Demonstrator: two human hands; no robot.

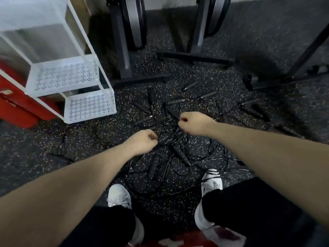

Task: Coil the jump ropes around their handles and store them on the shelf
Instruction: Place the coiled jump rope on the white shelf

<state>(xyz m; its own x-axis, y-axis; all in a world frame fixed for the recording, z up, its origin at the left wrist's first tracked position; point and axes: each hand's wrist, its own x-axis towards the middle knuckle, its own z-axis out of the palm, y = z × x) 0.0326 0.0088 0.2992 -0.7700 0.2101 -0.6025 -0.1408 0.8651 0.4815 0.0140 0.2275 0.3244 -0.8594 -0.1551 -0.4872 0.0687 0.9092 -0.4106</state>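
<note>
Several black jump ropes lie tangled on the speckled dark floor, their ribbed handles scattered about; one handle (181, 155) lies just below my hands and another (154, 166) beside it. My left hand (142, 141) hangs over the tangle with curled fingers that seem to pinch a thin cord. My right hand (193, 124) is also curled, higher and to the right, apparently pinching a cord. The cords in my fingers are too thin and blurred to trace. The white perforated metal shelf (89, 106) stands at the left.
Dark exercise-machine bases (194, 58) and posts stand behind the ropes. A red object (16, 107) sits behind the shelf at the far left. My white shoes (119, 195) stand at the near edge of the tangle.
</note>
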